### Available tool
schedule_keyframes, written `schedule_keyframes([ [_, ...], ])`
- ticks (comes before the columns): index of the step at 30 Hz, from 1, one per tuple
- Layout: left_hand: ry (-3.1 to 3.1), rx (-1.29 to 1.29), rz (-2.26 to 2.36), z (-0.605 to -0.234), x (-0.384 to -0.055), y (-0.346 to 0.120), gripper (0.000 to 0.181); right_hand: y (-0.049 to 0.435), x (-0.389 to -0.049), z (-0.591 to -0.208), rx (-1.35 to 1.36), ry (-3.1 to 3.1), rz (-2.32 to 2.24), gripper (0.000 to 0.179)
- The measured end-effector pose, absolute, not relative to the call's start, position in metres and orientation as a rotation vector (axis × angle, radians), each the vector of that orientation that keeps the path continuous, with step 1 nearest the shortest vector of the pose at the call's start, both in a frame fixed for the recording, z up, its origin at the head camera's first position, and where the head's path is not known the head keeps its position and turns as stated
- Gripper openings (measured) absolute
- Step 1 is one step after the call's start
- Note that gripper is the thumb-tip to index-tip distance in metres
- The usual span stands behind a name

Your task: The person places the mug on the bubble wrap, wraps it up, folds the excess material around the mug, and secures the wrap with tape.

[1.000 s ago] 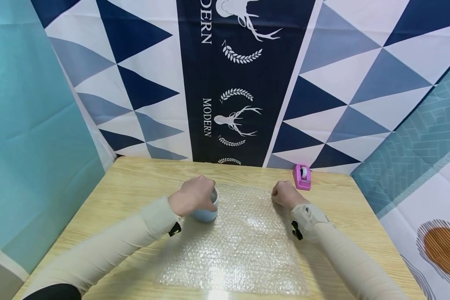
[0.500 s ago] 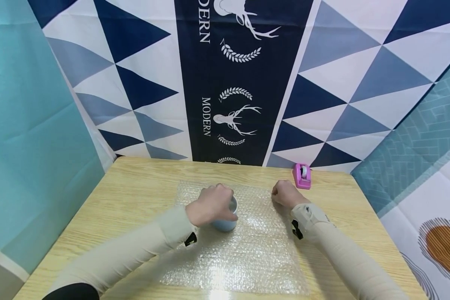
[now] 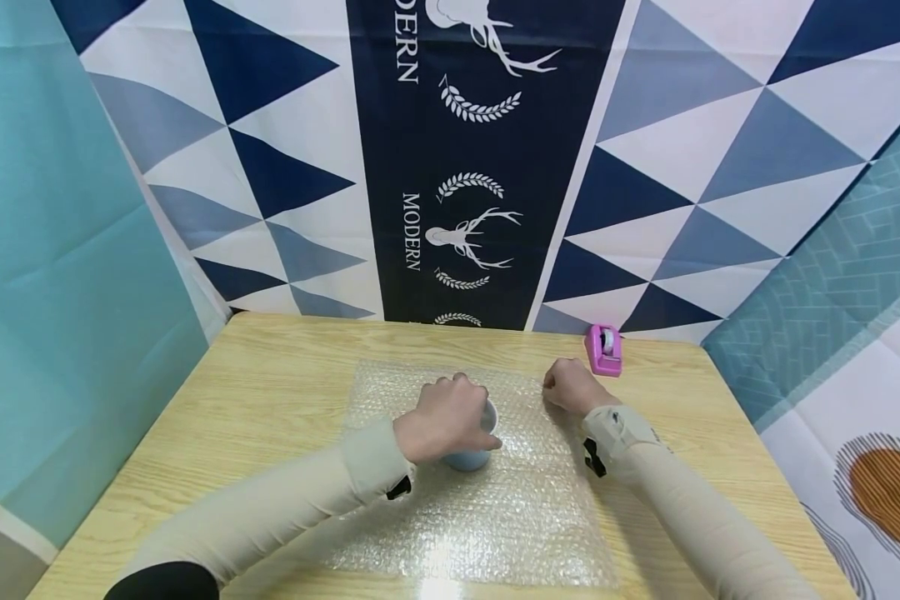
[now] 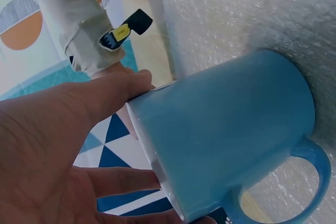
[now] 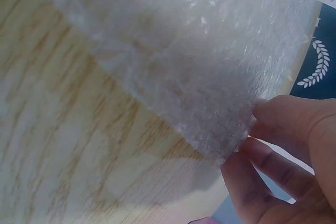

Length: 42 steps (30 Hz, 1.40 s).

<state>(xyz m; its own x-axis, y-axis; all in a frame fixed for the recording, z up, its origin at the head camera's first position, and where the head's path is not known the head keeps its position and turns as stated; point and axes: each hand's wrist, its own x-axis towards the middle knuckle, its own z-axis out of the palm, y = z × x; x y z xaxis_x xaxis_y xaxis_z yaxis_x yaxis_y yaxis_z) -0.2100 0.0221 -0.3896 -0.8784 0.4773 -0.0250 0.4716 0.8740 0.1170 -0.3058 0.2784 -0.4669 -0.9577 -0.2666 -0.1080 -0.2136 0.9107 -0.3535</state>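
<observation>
A light-blue mug [image 3: 468, 461] stands over the middle of a clear bubble wrap sheet [image 3: 517, 525]. My left hand [image 3: 448, 419] grips it by the rim from above. In the left wrist view, thumb and fingers of the left hand [image 4: 47, 135] lie round the white rim of the mug [image 4: 226, 129], whose handle points away from the palm. Whether its base touches the wrap I cannot tell. At the sheet's far right corner, my right hand [image 3: 572, 387] pinches the bubble wrap; the right wrist view shows thumb and fingertips of the right hand [image 5: 283, 166] on that corner.
A pink tape dispenser [image 3: 604, 350] stands at the back of the wooden table [image 3: 285, 367], just beyond the right hand. A patterned cloth [image 3: 457, 167] hangs behind the table's far edge, with teal cloth [image 3: 82, 233] on the left.
My left hand has carried the mug rightward and slightly nearer, from the sheet's left part to its middle. The right hand has stayed at the corner.
</observation>
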Motion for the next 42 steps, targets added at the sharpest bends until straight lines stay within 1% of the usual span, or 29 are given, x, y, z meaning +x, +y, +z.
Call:
schedule_keyframes([
  [9,3.014,0.753,0.130,-0.395,-0.208,0.023,0.063,0.278,-0.305,-0.467,-0.383,2.938,-0.500,0.010],
  [16,2.951,0.762,0.146,-0.397,-0.216,0.008,0.094,0.277,-0.306,-0.468,-0.367,2.936,-0.501,0.011],
  [19,2.950,0.746,0.160,-0.395,-0.224,-0.005,0.099,0.277,-0.306,-0.468,-0.377,2.937,-0.491,0.011],
  [26,3.040,0.664,0.255,-0.390,-0.245,-0.039,0.094,0.279,-0.303,-0.470,-0.488,2.994,-0.462,0.010],
  [31,3.070,0.559,0.332,-0.392,-0.259,-0.063,0.083,0.280,-0.301,-0.470,-0.480,3.004,-0.467,0.009],
  [37,3.052,0.496,0.417,-0.404,-0.272,-0.087,0.066,0.278,-0.299,-0.468,-0.533,3.029,-0.424,0.011],
  [42,2.993,0.492,0.409,-0.421,-0.280,-0.101,0.062,0.277,-0.300,-0.468,-0.499,3.019,-0.412,0.012],
])
